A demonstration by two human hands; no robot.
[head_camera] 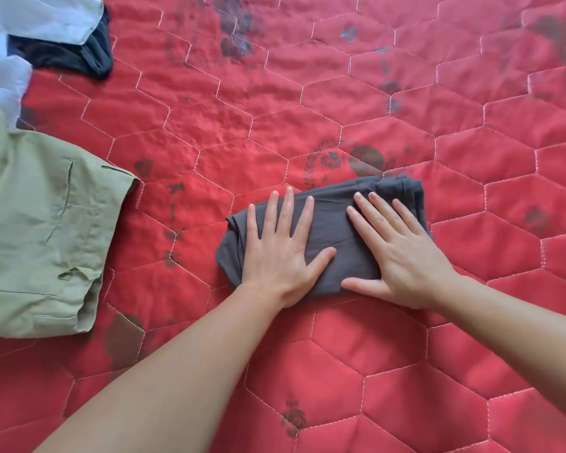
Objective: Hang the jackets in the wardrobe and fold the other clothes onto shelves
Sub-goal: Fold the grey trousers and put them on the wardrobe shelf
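A dark grey garment (332, 217), folded into a small rectangle, lies on the red quilted bedspread (307, 109) a little right of centre. My left hand (281, 250) presses flat on its left half, fingers straight and spread. My right hand (402, 253) lies flat on its right half, fingers straight, thumb along the near edge. Both hands cover much of the cloth.
A folded light green garment (43, 243) lies at the left edge of the bed. Beyond it, in the far left corner, are pale blue clothes (4, 70) and a dark navy piece (69, 57). The wardrobe and shelves are out of view.
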